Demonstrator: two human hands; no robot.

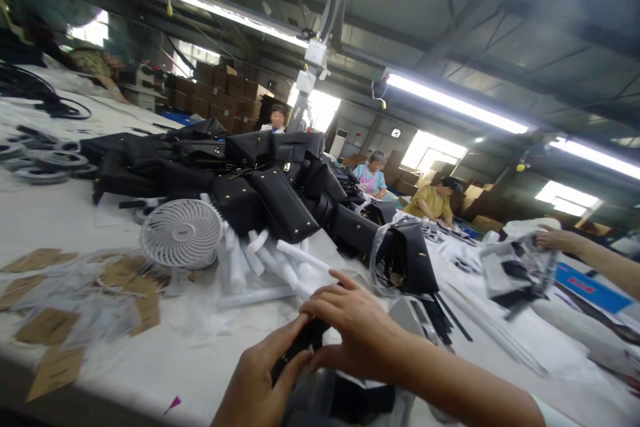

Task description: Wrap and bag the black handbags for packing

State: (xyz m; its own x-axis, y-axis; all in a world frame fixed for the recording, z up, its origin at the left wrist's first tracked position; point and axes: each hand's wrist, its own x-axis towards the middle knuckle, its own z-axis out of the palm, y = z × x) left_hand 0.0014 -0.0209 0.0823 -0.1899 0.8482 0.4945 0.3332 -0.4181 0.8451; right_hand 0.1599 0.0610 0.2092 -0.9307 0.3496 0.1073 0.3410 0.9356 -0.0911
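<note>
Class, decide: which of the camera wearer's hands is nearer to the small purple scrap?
Left. The left hand is to the right of the purple scrap; the right hand is farther right and farther forward.

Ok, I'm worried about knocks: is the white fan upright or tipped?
Upright: the white fan rises above the table, round grille facing the camera.

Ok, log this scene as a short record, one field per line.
Left grip: closed on a black item, its details mostly hidden
Right grip: on the same item, from the other side
Beyond the hands: heaped black bags with gold-coloured fittings
Left of the bags' near end: white fan
Near left: brown cards among clear plastic
Far right: another person's hand holding a black-and-white bundle
</note>
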